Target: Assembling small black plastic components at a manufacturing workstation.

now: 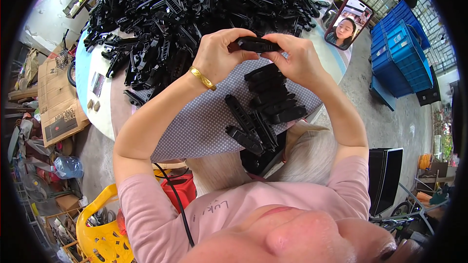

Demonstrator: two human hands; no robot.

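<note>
Both hands hold one long black plastic part (258, 44) over the table, level and turned crosswise. My left hand (219, 53) grips its left end between thumb and fingers; my right hand (296, 58) pinches its right end. Just below, a row of similar black parts (273, 95) lies side by side on the dotted cloth (204, 122). Several longer black pieces with ribbed insides (246, 126) lie loosely to the left of that row, near the table edge. Beyond my hands a big heap of black plastic pieces (165, 14) covers the far side.
A phone (348, 22) showing a person stands at the table's right side. Blue crates (399, 53) are stacked on the floor at right, with a black box (385, 180) nearer me. At left are a flattened cardboard box (58, 102) and a yellow plastic chair (102, 229).
</note>
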